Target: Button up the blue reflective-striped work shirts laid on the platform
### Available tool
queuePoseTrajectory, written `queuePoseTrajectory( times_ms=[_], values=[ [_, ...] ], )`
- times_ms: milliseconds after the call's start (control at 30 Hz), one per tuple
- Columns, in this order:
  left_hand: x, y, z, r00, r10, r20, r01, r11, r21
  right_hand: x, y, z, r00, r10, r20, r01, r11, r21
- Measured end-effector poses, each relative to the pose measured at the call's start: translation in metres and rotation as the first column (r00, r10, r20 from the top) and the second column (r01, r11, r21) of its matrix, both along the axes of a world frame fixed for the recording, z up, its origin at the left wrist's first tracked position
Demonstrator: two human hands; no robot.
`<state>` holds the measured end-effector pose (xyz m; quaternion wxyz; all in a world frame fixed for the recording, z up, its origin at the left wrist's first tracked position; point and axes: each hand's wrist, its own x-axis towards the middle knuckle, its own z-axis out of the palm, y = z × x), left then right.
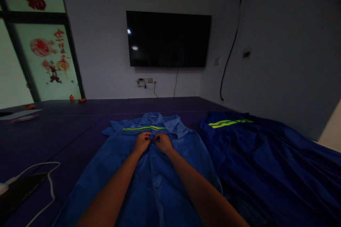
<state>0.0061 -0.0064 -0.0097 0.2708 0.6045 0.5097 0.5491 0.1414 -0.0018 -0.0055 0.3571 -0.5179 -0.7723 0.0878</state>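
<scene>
A blue work shirt (pixel 112 163) with a yellow-green stripe across its chest lies spread face up, its collar pointing away from me. Both of my hands meet at its front opening, just below the stripe. My left hand (pixel 143 142) pinches the shirt's front edge from the left. Close beside it, my right hand (pixel 163 142) is closed on the opposite edge, fingertips almost touching those of the left. Any button between the fingers is too small and dark to make out.
A darker blue garment (pixel 247 149) with a yellow-green band lies to the right. At the lower left are a dark phone-like object (pixel 23 188) and a white cable (pixel 52 184). Small orange things (pixel 82 100) sit by the door. A television (pixel 169 39) hangs on the wall.
</scene>
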Motion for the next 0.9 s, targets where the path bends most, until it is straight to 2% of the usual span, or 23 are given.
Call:
queuePoseTrajectory(
  times_ms=[900],
  values=[
    [0.0017, -0.0019, 0.0009, 1.000, -0.010, 0.020, 0.011, 1.000, -0.017, -0.0001, 0.0044, -0.0039, 1.000, -0.022, 0.007, 0.022, 1.000, -0.018]
  ],
)
